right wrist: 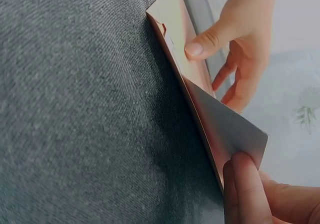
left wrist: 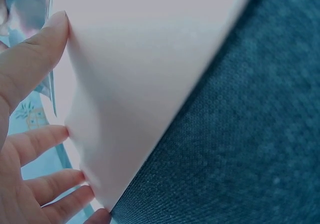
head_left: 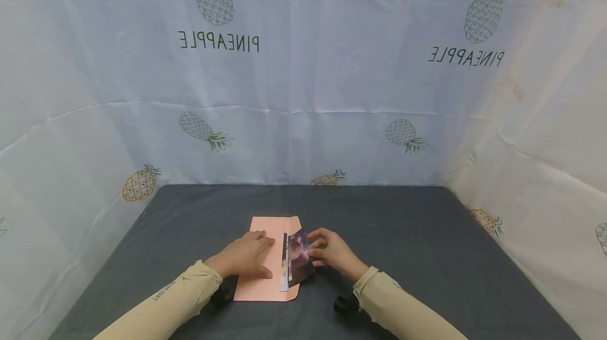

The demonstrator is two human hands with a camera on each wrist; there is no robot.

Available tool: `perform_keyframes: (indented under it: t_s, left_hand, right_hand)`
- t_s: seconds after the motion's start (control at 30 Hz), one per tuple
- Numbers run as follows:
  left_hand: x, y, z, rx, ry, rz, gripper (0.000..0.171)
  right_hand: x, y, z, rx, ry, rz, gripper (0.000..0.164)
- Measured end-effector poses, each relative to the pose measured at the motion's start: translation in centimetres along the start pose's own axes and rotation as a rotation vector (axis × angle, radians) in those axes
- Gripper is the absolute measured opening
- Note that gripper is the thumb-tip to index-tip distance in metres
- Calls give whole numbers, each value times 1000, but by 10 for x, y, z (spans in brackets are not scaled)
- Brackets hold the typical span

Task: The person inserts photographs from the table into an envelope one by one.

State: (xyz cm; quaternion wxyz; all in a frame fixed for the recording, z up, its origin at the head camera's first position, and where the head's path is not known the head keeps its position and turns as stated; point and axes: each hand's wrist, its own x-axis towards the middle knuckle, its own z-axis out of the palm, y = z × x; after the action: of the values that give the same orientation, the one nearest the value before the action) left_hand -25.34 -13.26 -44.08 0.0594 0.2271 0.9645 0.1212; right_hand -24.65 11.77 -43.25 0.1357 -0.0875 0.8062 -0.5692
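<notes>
A pink envelope (head_left: 261, 287) lies on the dark tabletop, its flap side to the right. My left hand (head_left: 244, 256) rests on it with fingers spread, and in the left wrist view the fingertips touch its pale surface (left wrist: 135, 74). My right hand (head_left: 335, 251) pinches the right edge of a dark pink-and-purple picture card (head_left: 299, 258), which overlaps the envelope's flap end. Along the card's left side shows a narrow strip of other printed cards or paper (head_left: 284, 275). The right wrist view shows the card's plain grey back (right wrist: 235, 126) tilted up between thumb and fingers.
Dark cloth covers the table (head_left: 403, 229). White curtains (head_left: 303, 66) printed with pineapples hang behind and at both sides. A black object (head_left: 346, 306) sits at my right wrist, and another (head_left: 222, 295) at my left.
</notes>
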Motion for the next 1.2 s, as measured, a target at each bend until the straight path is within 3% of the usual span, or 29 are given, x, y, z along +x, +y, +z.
perform_keyframes:
  t_s: [0.63,1.2]
  left_hand:
    - [0,1,-1,-10,-5,-15,80]
    - [0,2,-1,-11,-18,-26,79]
  right_hand:
    - [6,-2,17,-57,18,15,34]
    - [14,-3,32,-152,37,91,27]
